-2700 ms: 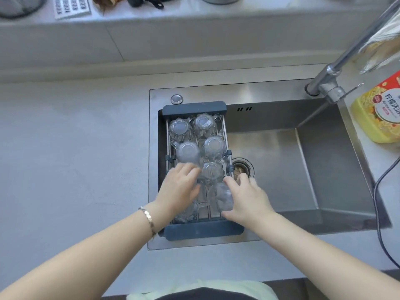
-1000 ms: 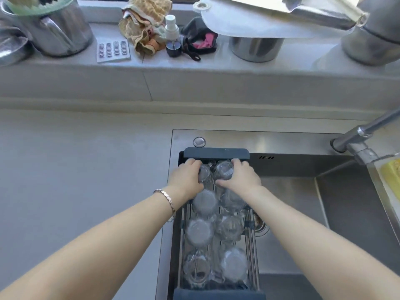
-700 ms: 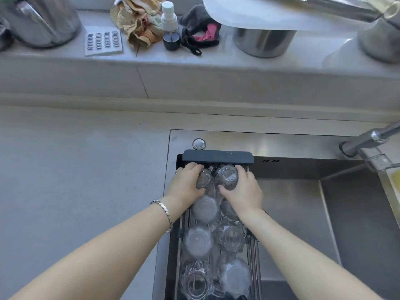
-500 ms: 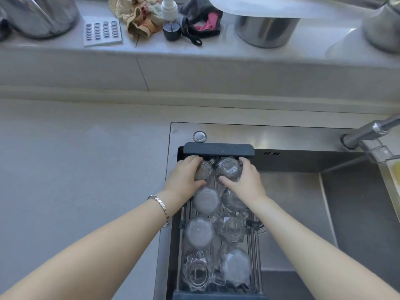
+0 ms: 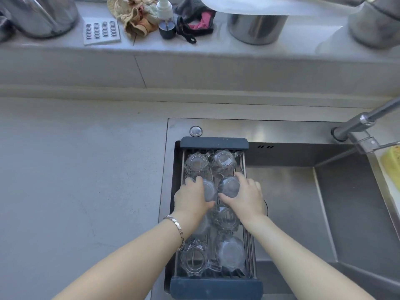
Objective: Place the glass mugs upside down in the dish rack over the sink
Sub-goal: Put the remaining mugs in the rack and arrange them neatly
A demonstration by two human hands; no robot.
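A dark blue dish rack (image 5: 214,142) spans the left part of the sink. Several glass mugs stand upside down in it in two columns. The far pair, a left mug (image 5: 196,164) and a right mug (image 5: 224,163), stand free. My left hand (image 5: 190,198) grips the second-row left mug (image 5: 209,190). My right hand (image 5: 245,197) grips the second-row right mug (image 5: 229,187). Nearer mugs (image 5: 229,253) sit partly under my forearms.
The steel sink basin (image 5: 290,202) opens to the right of the rack, with the faucet (image 5: 363,122) over its far right corner. A yellow bottle (image 5: 391,165) lies at the right edge. Grey counter (image 5: 82,180) spreads left. The back ledge holds pots, a cloth and a spray bottle (image 5: 165,20).
Both hands have drawn back from the far pair of mugs to the second row and closed on those two mugs. The view has tilted slightly down.
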